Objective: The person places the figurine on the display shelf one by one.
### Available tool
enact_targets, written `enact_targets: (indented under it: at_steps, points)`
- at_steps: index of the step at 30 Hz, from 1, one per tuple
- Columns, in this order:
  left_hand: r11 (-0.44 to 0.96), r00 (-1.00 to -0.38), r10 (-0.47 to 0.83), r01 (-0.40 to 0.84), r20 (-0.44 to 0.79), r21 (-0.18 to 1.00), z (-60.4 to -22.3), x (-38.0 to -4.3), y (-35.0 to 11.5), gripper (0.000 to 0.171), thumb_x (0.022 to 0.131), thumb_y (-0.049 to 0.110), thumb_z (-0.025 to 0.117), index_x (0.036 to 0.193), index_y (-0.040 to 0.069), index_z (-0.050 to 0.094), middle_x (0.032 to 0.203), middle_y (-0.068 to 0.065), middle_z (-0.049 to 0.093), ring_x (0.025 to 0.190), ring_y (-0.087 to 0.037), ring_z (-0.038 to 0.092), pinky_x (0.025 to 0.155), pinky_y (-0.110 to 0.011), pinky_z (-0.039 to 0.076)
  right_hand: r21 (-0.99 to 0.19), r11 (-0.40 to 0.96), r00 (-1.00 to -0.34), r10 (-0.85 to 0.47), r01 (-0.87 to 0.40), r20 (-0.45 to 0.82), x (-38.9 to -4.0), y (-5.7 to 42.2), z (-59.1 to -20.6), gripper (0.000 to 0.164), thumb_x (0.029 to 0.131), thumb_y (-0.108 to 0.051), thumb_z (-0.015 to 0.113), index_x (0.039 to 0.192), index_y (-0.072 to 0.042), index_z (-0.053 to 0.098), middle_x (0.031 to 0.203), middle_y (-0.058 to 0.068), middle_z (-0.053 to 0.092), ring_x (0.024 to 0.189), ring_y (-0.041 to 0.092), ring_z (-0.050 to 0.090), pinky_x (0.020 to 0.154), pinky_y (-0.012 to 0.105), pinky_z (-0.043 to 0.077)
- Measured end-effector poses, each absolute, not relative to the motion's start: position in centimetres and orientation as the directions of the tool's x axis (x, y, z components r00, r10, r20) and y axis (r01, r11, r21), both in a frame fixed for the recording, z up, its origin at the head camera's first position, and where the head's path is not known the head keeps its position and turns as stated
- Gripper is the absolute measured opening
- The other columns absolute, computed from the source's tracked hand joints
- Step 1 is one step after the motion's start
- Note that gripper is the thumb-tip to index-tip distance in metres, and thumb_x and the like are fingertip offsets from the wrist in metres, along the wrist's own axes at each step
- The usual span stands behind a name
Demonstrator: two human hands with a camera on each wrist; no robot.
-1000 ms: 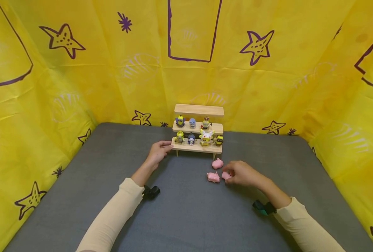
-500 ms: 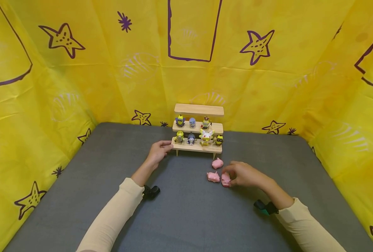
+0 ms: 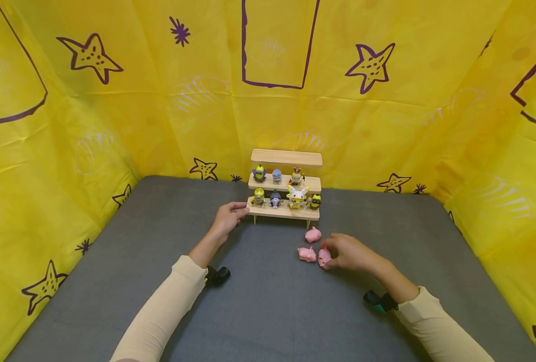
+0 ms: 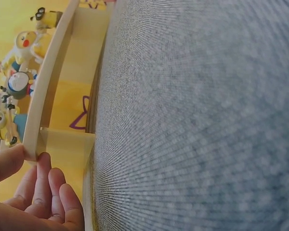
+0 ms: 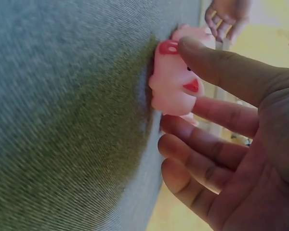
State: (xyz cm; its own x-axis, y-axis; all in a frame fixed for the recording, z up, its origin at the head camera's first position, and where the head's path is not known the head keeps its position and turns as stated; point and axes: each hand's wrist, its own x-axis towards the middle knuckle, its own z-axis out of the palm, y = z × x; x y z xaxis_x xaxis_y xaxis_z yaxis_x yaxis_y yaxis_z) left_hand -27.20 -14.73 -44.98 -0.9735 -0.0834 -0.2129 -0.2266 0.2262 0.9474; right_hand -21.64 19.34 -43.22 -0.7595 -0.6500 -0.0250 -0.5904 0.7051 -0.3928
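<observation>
My left hand (image 3: 228, 219) pinches the left end of the lowest tier of a small wooden display stand (image 3: 282, 214); the left wrist view shows thumb above and fingertips below the board (image 4: 38, 118). At the stand's front right, my right hand (image 3: 351, 251) holds a pink toy pig (image 5: 171, 84) between thumb and index finger, low at the grey cloth. The thumb lies by its red snout, and the other fingers are spread loosely. Close beside it are a second pink pig (image 3: 306, 254) and a third pink pig (image 3: 313, 235), nearer the stand.
Small figurines stand on the lower tiers, among them a white-eared figure (image 3: 297, 196) and a yellow one with a crown (image 3: 296, 176). The top tier (image 3: 287, 157) is bare. Yellow patterned cloth (image 3: 290, 115) hangs behind and at both sides of the grey table (image 3: 268, 311).
The pig in my right hand has turned and come slightly toward me, so more of it shows. My left hand stays on the stand, and the other two pigs have not moved.
</observation>
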Motion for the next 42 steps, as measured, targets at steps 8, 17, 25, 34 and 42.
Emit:
enact_targets:
  at_steps: [8,17,25,34,42]
  points:
    - [0.233,-0.972,-0.089,-0.231,-0.215,0.945,-45.1,-27.3,-14.8,0.036,0.096,0.023,0.062,0.128,0.006,0.062,0.117,-0.014,0.065,0.104,-0.025,0.06,0.085,-0.033,0.047,-0.377,0.719,-0.773,-0.635,-0.583,-0.016,-21.5,19.2,-43.9,0.037,0.073,-0.025,0.083,0.104,-0.007,0.072,0.085,-0.004,0.061,0.076,0.011,0.049,0.068,0.025,0.039]
    - [0.224,-0.973,-0.088,-0.229,-0.215,0.947,-44.9,-27.2,-14.7,0.036,0.096,0.022,0.063,0.127,0.006,0.062,0.117,-0.014,0.066,0.105,-0.026,0.06,0.086,-0.033,0.047,-0.404,0.726,-0.801,-0.598,-0.556,0.027,-21.2,19.3,-44.0,0.037,0.071,-0.022,0.084,0.101,-0.005,0.069,0.087,-0.002,0.065,0.078,0.012,0.053,0.072,0.03,0.045]
    - [0.223,-0.973,-0.087,-0.229,-0.214,0.948,-44.9,-27.1,-14.8,0.036,0.096,0.023,0.062,0.128,0.005,0.062,0.117,-0.014,0.066,0.107,-0.027,0.06,0.086,-0.034,0.047,-0.428,0.714,-0.798,-0.602,-0.554,0.028,-21.3,19.7,-43.1,0.033,0.073,-0.021,0.083,0.099,-0.007,0.069,0.082,-0.004,0.062,0.075,0.01,0.051,0.067,0.026,0.043]
    - [0.213,-0.971,-0.085,-0.235,-0.222,0.948,-44.8,-27.0,-14.7,0.036,0.096,0.022,0.062,0.128,0.005,0.061,0.117,-0.014,0.065,0.108,-0.028,0.06,0.085,-0.033,0.047,-0.491,0.668,-0.786,-0.615,-0.559,0.058,-21.8,20.2,-41.5,0.034,0.075,-0.023,0.083,0.102,-0.008,0.069,0.086,-0.004,0.064,0.076,0.014,0.054,0.067,0.025,0.044]
    - [0.222,-0.971,-0.085,-0.236,-0.222,0.946,-44.8,-27.1,-14.7,0.036,0.097,0.022,0.061,0.129,0.005,0.061,0.12,-0.016,0.065,0.109,-0.028,0.06,0.09,-0.037,0.047,-0.507,0.63,-0.77,-0.628,-0.588,0.114,-22.4,19.9,-39.1,0.035,0.076,-0.023,0.083,0.105,-0.008,0.069,0.091,-0.002,0.067,0.08,0.017,0.057,0.07,0.028,0.048]
